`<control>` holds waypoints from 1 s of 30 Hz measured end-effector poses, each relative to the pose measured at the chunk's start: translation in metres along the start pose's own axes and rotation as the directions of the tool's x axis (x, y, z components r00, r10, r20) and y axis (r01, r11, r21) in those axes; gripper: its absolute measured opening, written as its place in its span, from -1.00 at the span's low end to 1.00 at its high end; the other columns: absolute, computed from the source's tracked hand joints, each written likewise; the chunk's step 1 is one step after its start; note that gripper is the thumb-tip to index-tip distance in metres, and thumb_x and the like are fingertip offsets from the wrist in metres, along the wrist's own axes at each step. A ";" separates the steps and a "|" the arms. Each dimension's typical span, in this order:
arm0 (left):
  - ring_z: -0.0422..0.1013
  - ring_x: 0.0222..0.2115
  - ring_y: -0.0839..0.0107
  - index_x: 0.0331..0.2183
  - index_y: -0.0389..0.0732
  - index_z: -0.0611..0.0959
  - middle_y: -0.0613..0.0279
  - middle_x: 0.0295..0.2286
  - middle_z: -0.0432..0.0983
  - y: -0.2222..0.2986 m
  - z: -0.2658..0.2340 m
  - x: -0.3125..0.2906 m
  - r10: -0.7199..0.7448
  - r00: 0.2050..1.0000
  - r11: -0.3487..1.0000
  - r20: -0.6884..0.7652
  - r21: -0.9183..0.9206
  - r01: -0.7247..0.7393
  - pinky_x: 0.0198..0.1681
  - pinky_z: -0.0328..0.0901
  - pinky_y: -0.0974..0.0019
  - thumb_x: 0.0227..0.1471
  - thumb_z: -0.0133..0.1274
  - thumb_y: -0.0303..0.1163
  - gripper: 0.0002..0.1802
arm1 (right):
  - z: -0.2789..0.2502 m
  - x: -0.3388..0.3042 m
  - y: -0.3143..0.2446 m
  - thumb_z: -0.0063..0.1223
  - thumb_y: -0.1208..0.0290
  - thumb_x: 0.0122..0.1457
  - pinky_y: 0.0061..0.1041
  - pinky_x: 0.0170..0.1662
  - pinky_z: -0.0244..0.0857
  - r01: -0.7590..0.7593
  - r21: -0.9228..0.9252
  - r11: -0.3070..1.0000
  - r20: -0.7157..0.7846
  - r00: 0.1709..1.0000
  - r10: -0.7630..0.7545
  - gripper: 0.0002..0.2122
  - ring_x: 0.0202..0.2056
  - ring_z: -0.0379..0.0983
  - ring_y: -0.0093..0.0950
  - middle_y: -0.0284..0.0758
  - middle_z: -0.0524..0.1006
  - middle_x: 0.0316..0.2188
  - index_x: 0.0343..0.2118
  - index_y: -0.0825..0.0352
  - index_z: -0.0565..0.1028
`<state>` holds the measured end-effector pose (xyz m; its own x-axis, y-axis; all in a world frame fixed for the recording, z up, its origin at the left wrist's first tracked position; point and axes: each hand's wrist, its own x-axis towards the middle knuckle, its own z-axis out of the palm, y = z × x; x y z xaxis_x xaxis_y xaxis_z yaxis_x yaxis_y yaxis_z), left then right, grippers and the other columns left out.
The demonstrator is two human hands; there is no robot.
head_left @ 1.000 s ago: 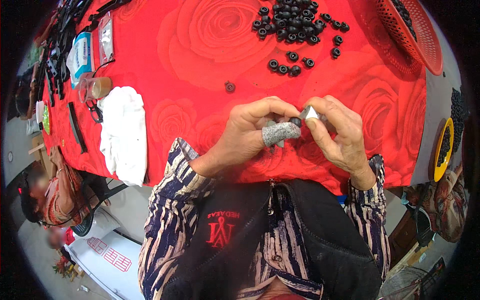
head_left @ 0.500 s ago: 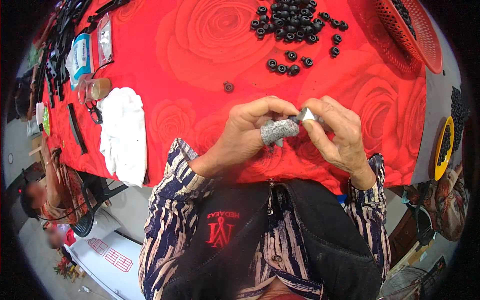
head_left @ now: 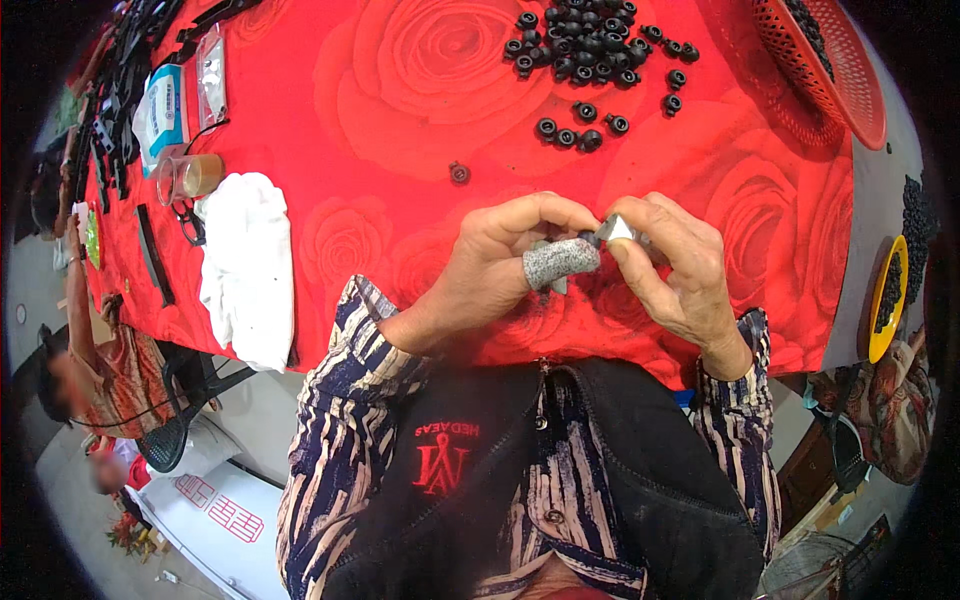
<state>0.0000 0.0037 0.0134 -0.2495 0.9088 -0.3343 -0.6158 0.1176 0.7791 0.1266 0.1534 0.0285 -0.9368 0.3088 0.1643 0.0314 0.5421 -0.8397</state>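
Observation:
My left hand (head_left: pixel 480 260) is closed in a pinch, its thumb wrapped in a grey speckled finger sleeve (head_left: pixel 560 263). Between its fingertips is a small black part (head_left: pixel 590 239), mostly hidden. Pinched in my right hand (head_left: pixel 685 265) is a small shiny metal blade (head_left: pixel 620 229), its edge against or very close to the black part. The two hands almost meet over the near edge of the red cloth. A single small black part (head_left: pixel 459 173) lies on the cloth beyond my left hand. Farther off is a pile of round black parts (head_left: pixel 590 42).
A red plastic basket (head_left: pixel 858 95) stands at the far right, a yellow-rimmed plate (head_left: pixel 882 345) of black pieces at the right. On the left are a white cloth (head_left: pixel 247 270), a cup of brown liquid (head_left: pixel 203 175) and black strips (head_left: pixel 153 258). Other people sit at the left.
The metal blade has turned slightly in my right hand, showing a brighter face. At the left, another person has shifted, with an arm raised. My left hand stays nearly still.

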 end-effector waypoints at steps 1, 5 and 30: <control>0.38 -0.42 0.64 -0.20 -0.31 0.51 0.29 -0.38 0.46 -0.001 -0.001 0.000 0.002 1.000 1.000 -0.001 -0.001 -0.002 -0.44 0.33 0.56 0.00 0.07 -0.53 -0.75 | 0.000 0.000 0.000 0.05 0.63 -0.04 -0.49 -0.58 0.17 0.001 -0.001 1.000 0.001 1.000 -0.001 -0.84 -0.63 0.31 -0.43 -0.25 0.35 -0.61 -0.34 0.44 0.44; 0.38 -0.46 0.66 -0.20 -0.29 0.51 0.32 -0.40 0.47 -0.007 -0.003 0.003 0.076 0.997 0.995 0.024 0.059 -0.078 -0.48 0.29 0.59 0.00 0.08 -0.50 -0.74 | -0.001 0.001 -0.001 0.05 0.63 -0.04 -0.50 -0.59 0.15 -0.002 0.014 1.000 0.008 1.000 0.002 -0.85 -0.64 0.28 -0.45 -0.26 0.34 -0.62 -0.35 0.45 0.44; 0.36 -0.46 0.69 -0.21 -0.29 0.51 0.35 -0.42 0.47 -0.010 -0.005 0.004 0.121 0.992 0.988 0.045 0.091 -0.124 -0.47 0.29 0.59 0.01 0.07 -0.50 -0.76 | 0.000 0.001 -0.001 0.05 0.63 -0.03 -0.50 -0.60 0.14 -0.007 0.029 1.000 0.001 1.000 0.007 -0.87 -0.65 0.28 -0.46 -0.27 0.34 -0.62 -0.36 0.44 0.44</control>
<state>0.0008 0.0043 0.0015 -0.2885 0.9333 -0.2140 -0.5095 0.0396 0.8595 0.1256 0.1534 0.0292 -0.9369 0.3121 0.1577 0.0282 0.5170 -0.8555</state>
